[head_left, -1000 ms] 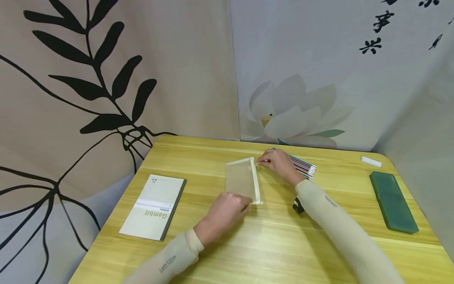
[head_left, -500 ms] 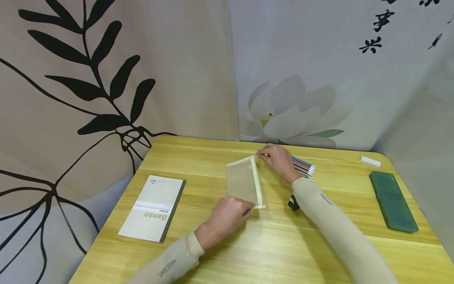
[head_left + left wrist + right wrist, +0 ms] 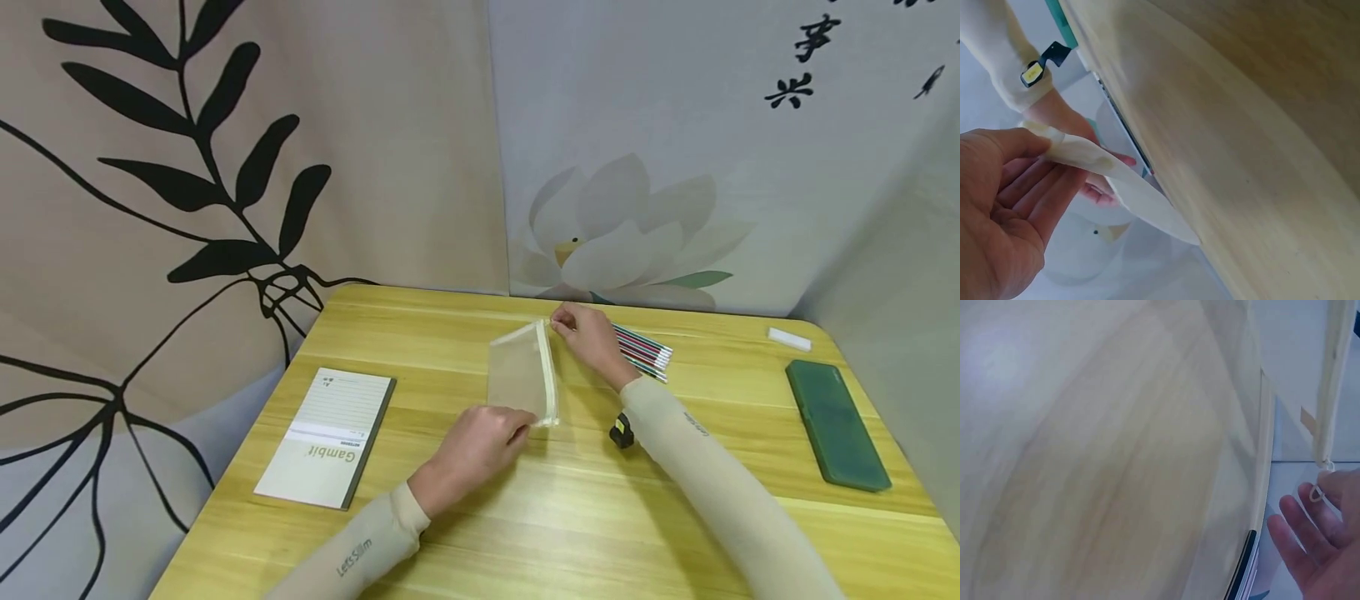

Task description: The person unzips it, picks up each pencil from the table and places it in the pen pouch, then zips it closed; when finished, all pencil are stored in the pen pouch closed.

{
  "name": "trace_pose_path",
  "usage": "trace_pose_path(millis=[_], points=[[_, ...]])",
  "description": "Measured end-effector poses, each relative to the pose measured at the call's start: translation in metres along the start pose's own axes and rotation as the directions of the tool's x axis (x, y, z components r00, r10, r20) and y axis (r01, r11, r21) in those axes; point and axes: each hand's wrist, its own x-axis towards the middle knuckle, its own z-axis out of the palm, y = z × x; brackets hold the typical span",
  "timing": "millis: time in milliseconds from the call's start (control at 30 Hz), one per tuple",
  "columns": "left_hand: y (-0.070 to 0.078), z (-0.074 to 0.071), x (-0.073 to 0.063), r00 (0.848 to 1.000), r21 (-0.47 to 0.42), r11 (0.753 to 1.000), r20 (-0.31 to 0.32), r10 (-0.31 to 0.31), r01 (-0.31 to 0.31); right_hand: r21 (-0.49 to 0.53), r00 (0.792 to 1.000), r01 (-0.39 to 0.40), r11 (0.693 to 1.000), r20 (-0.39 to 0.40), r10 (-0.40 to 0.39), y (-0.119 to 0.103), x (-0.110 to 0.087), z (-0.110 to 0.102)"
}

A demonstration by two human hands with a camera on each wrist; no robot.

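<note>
The pouch (image 3: 517,375) is pinched by the left hand (image 3: 480,450), its cord (image 3: 1313,494) by the right hand (image 3: 591,340), near the tabletop's (image 3: 600,508) far edge.

It was bright, the table (image 3: 570,492) shone beside the gripping left hand (image 3: 476,446), a soft shadow lay along the sleeve (image 3: 720,500) behind the right hand (image 3: 592,342), and the wrist pictures looked fuzzy.

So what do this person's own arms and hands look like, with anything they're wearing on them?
The left hand and right hand are bare, without gloves. The left sleeve and right sleeve are long and cream-beige, each with dark lettering along the forearm; the left appears to read "Let's Slim". A small black device with a yellow patch sits at the right sleeve's cuff.
</note>
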Motion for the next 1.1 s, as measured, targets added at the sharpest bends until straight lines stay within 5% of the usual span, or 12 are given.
trace_pose_path(millis=[400,667,800,900,1033,1100], points=[[-0.002,-0.002,0.000,0.992,-0.050,0.997,-0.106,-0.065,0.060,-0.045,0.990,-0.028,0.999,0.138,0.034,0.008,-0.005,0.001],[-0.003,-0.005,0.001,0.987,-0.046,0.997,-0.142,-0.071,0.065,-0.017,0.995,-0.041,0.999,0.085,0.043,0.004,-0.012,-0.001],[-0.003,-0.005,0.000,0.985,-0.042,0.996,-0.150,-0.084,0.079,0.082,0.987,-0.152,0.985,0.070,0.147,-0.004,-0.020,-0.002],[-0.004,-0.006,-0.001,0.982,-0.029,0.995,-0.160,-0.097,0.093,0.281,0.940,-0.327,0.902,0.199,0.278,-0.013,-0.027,-0.003],[-0.004,-0.006,-0.001,0.979,-0.028,0.994,-0.169,-0.111,0.108,0.509,0.830,-0.551,0.661,0.416,0.371,-0.022,-0.032,-0.005],[-0.004,-0.006,-0.001,0.979,-0.036,0.993,-0.171,-0.115,0.110,0.569,0.794,-0.605,0.557,0.487,0.365,-0.024,-0.033,-0.006]])
